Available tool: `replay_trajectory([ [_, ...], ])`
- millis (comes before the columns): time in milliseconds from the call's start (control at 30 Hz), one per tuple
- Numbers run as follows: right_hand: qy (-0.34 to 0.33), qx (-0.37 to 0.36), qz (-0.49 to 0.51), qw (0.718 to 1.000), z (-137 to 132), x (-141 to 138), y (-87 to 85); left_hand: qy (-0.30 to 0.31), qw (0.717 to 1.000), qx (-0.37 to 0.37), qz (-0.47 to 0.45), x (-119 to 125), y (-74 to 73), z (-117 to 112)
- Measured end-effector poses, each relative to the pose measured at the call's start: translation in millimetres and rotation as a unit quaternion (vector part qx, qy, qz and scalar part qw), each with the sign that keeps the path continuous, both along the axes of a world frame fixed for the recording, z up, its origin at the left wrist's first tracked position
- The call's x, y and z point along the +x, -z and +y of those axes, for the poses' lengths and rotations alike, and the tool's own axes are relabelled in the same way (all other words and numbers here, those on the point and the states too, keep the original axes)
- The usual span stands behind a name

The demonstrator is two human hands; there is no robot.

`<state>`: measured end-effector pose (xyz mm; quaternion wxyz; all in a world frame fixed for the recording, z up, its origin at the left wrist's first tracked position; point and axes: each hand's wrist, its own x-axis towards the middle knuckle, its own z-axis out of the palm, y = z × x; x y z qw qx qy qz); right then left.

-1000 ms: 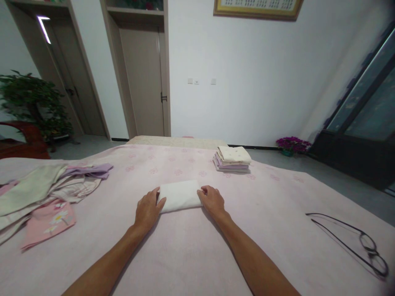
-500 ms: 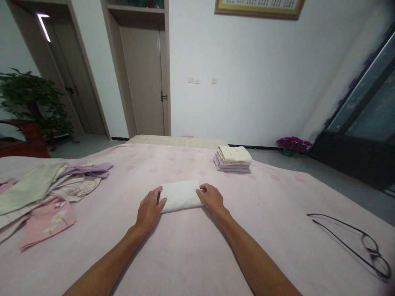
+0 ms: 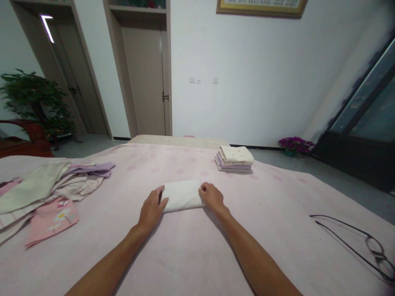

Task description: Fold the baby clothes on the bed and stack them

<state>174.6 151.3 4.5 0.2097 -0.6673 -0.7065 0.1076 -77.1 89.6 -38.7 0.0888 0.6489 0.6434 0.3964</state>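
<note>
my left hand (image 3: 151, 209) curves, thumb and fingers apart, at one end of the folded white cloth (image 3: 183, 196); my right hand (image 3: 213, 198) curls at the other, whether gripping i can't tell.

The folded cloth (image 3: 182, 196) is matt white fabric, smooth on top with faint soft creases. Under it the sheet (image 3: 185, 250) is matt cloth too, mostly smooth. The heap of clothes (image 3: 37, 183) looks like soft, dull, wrinkled fabric, and the stack of clothes (image 3: 236, 155) is the same sort of matt cloth, pressed flatter. The glasses (image 3: 377, 253) have thin, dark, smooth rims; whether metal or plastic cannot be told. The chair (image 3: 38, 139) looks like polished reddish wood with a slight gloss. The door (image 3: 143, 78) has a smooth, low-sheen face, its handle (image 3: 166, 98) dark and metal-looking. The wall (image 3: 256, 82) is smooth matt paint, and the floor (image 3: 95, 144) looks smooth with a dull sheen
</note>
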Motion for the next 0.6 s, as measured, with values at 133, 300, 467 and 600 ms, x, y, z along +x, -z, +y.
replay_trajectory([
  [133,0.018,-0.013,0.003,1.000,-0.4,-2.7,-6.2,0.003,1.000,0.004,0.002,-0.7,1.0,0.2],
  [300,0.041,-0.044,0.068,0.996,5.3,-0.1,-4.9,-0.017,0.999,-0.020,0.027,2.5,-5.6,-3.5],
  [467,0.039,-0.055,0.089,0.994,10.0,9.2,5.2,-0.082,0.991,-0.058,0.087,4.5,-17.8,-9.0],
  [600,0.040,-0.047,0.092,0.994,11.5,16.3,9.7,-0.137,0.974,-0.104,0.146,-3.3,-23.1,-6.6],
])
